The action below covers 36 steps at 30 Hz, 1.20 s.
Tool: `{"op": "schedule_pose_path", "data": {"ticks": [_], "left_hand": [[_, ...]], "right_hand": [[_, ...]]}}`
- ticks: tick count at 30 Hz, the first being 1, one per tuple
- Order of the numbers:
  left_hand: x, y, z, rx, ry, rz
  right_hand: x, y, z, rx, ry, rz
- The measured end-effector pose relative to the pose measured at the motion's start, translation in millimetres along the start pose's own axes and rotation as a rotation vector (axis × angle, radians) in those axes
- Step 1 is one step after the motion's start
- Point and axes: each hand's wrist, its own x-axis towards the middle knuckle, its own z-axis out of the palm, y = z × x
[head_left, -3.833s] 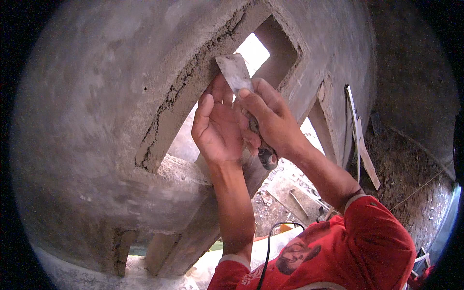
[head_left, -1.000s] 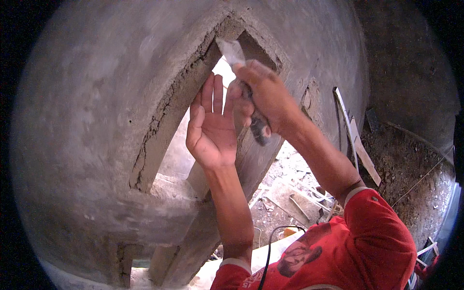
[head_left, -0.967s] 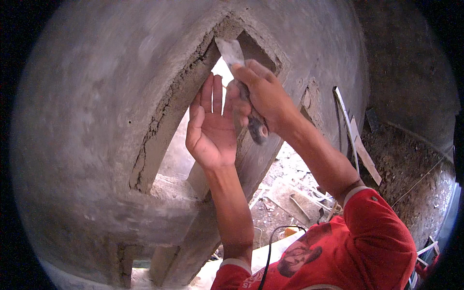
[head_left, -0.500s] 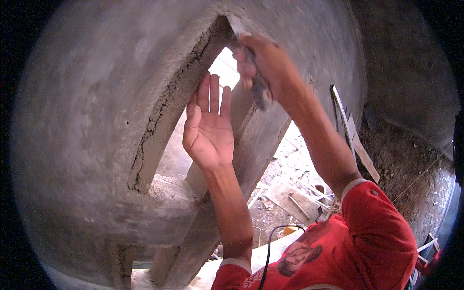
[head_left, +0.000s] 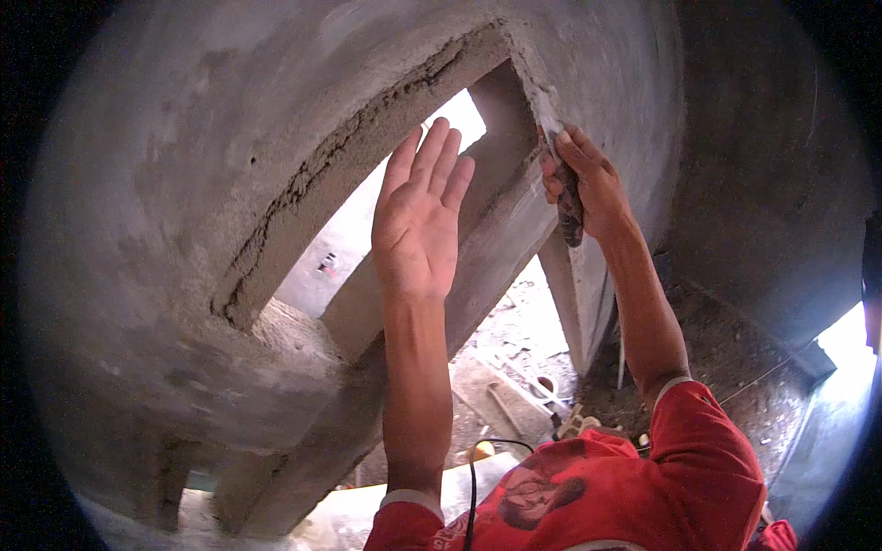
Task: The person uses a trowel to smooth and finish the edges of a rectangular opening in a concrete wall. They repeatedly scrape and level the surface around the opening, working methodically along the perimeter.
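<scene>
Flat-bladed scraper (head_left: 570, 204) at right edge of wall opening (head_left: 354, 156); blade contact unclear. Right hand (head_left: 593, 180) gripped round its handle. Left hand (head_left: 418, 237) well apart, palm showing, fingers extended before opening. Grey wall (head_left: 156, 211) surrounds opening.

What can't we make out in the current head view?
Head view:
- Scraper blade's flat face: turned nearly edge-on; contact with the wall unclear.
- Right hand palm: hidden by its own grip.
- Left hand back: faces away.
- Dark-and-red thing beyond the wall: too small.
- Dark cable: cut off by lower edge.
</scene>
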Motion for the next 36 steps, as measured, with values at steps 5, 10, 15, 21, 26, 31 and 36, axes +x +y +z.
{"op": "schedule_pose_path", "data": {"ticks": [5, 10, 15, 21, 26, 31, 36], "left_hand": [[5, -13, 4, 0.056, 0.07, -0.005], [20, -28, 4, 0.027, 0.096, -0.002], [29, -30, 1, -0.143, -0.023, 0.006], [31, -34, -3, -0.203, -0.064, 0.017], [30, -30, -2, -0.188, -0.066, 0.029], [31, -27, -3, -0.184, -0.1, 0.022], [33, -30, -2, -0.197, -0.093, 0.029]], "right_hand": [[30, -8, -25, -0.359, -0.04, -0.198], [89, -28, -52, -0.75, -0.092, -0.465], [108, -48, -28, -0.932, -0.141, -0.601], [148, -42, -52, -1.099, 0.013, -0.827], [157, -37, -39, -1.12, 0.18, -0.886], [138, -47, -18, -1.121, 0.148, -0.866], [134, -43, -21, -1.108, 0.171, -0.88]]}}
